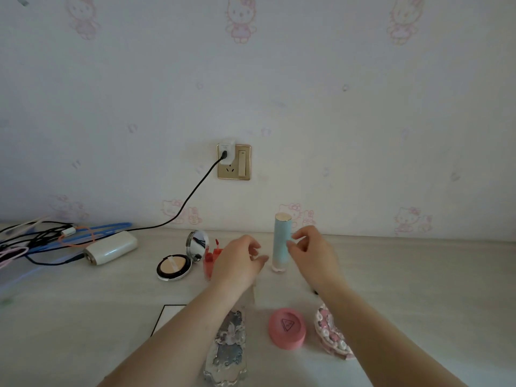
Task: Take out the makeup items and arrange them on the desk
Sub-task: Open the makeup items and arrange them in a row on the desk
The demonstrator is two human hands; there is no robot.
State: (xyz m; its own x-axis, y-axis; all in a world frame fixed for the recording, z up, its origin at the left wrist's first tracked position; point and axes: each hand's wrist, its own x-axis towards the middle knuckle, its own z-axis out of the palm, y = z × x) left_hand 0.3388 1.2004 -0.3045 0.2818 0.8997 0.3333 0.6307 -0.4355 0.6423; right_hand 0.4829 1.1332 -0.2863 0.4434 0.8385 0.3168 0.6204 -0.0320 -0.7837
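A tall light-blue bottle with a gold cap stands upright on the desk near the wall. The fingertips of my right hand touch its right side, loosely bent and not wrapped round it. Just left of the bottle, my left hand hovers with relaxed fingers, holding nothing. An open cushion compact with its mirror lid up lies further left. Red lip gloss tubes are partly hidden behind my left hand. A pink round jar, an ornate silver palette and a pink decorated case lie nearer to me.
A white power bank and a tangle of cables fill the desk's left end. A black cord runs up to the wall socket. A white sheet with a black border lies under my left forearm.
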